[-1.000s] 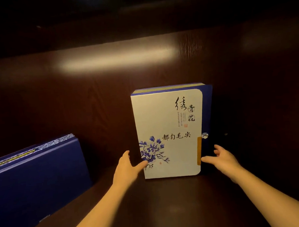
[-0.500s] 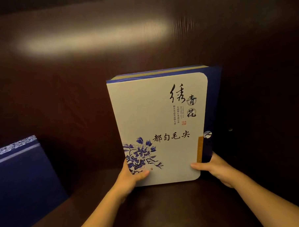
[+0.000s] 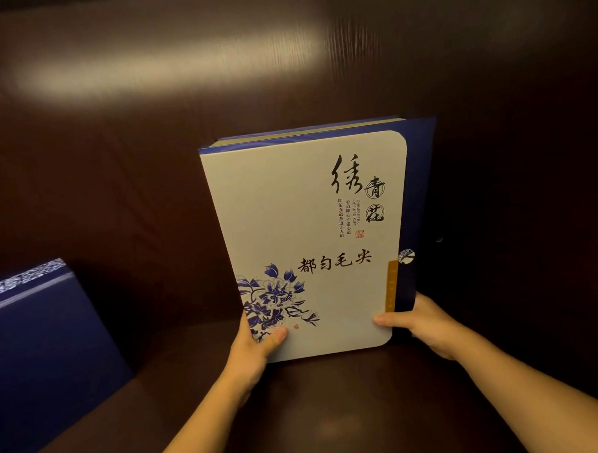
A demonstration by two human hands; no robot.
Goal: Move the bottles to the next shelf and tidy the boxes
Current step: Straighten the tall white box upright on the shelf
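Note:
A flat white gift box [image 3: 304, 226] with blue edges, black calligraphy and a blue flower print stands upright in the middle of a dark wooden shelf, tilted a little to the left. My left hand [image 3: 253, 348] grips its lower left corner, thumb on the front face. My right hand [image 3: 423, 322] grips its lower right corner, thumb on the front and fingers behind. No bottle is in view.
A dark blue box [image 3: 46, 347] with a patterned top edge stands at the left side of the shelf. The dark wooden back wall [image 3: 149, 130] rises close behind the white box. The shelf floor [image 3: 333, 413] runs toward me between my arms.
Both hands went from reaching beside the white box to gripping its lower corners. The box now looks larger, nearer and tilted a little left.

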